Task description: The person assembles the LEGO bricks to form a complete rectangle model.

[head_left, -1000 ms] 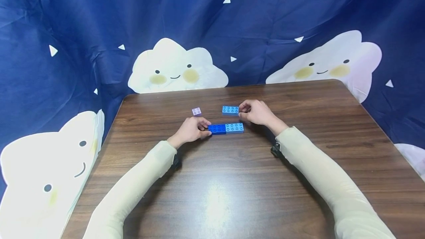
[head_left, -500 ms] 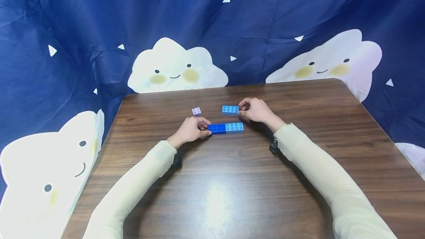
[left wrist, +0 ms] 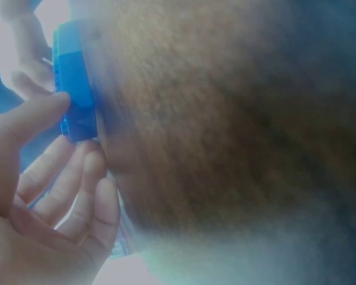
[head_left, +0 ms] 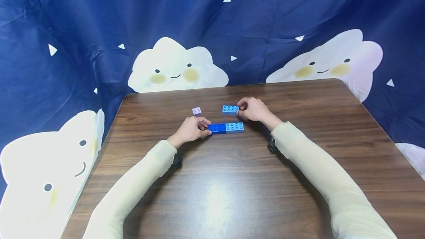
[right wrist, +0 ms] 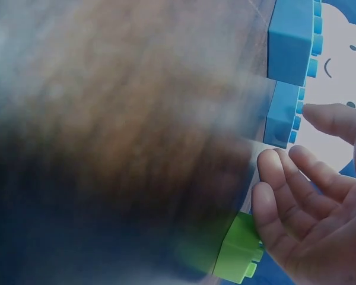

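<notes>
In the head view, my left hand [head_left: 189, 130] pinches the left end of a dark blue toy building brick [head_left: 217, 128] between thumb and fingers. A light blue brick [head_left: 234, 127] lies end to end against it, forming one row. Farther back, my right hand [head_left: 255, 110] has thumb and fingertips at the right end of a medium blue brick [head_left: 230, 109], which lies flat. The right wrist view puts the thumb by its studs [right wrist: 298, 108], with the other fingers curled near its end. A small lilac brick [head_left: 197, 111] sits beyond my left hand.
A green brick [right wrist: 237, 249] shows beside the right fingers in the right wrist view; the head view hides it behind that hand. Everything lies on a brown wooden table [head_left: 212, 180]. Behind the table hangs a blue curtain [head_left: 252, 17] with white clouds.
My right hand has shifted slightly left, and its fingertips now overlap the end of the medium blue brick. The left hand and the bricks look still.
</notes>
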`<state>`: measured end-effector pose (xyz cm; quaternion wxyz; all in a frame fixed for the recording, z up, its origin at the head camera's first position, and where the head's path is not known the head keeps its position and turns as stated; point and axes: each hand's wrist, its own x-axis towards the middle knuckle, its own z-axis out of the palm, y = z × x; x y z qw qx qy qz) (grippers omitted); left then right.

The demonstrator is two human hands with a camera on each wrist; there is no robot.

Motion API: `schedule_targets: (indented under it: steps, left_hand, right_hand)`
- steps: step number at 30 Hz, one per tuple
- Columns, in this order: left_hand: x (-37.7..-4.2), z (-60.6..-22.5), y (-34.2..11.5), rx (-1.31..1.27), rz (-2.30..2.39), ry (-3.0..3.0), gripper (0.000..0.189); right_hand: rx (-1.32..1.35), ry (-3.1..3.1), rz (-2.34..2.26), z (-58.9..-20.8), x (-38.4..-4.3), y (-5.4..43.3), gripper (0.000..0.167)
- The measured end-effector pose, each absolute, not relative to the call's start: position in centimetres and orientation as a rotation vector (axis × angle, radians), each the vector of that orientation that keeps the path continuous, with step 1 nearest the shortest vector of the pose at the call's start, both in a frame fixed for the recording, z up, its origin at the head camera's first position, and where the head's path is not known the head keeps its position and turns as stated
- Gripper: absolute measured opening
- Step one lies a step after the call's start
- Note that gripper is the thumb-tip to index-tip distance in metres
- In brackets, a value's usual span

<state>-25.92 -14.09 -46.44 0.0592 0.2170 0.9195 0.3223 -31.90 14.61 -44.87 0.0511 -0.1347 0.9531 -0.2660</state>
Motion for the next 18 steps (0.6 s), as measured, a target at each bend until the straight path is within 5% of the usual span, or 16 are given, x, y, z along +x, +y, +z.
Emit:
schedule_targets:
  steps: [18]
  left_hand:
    - [-25.95,-46.45,-14.12,0.644,0.976,2.775,0.032]
  right_hand:
    - [-0.407,2.901,-0.751,-44.77,-32.3,14.1,0.037]
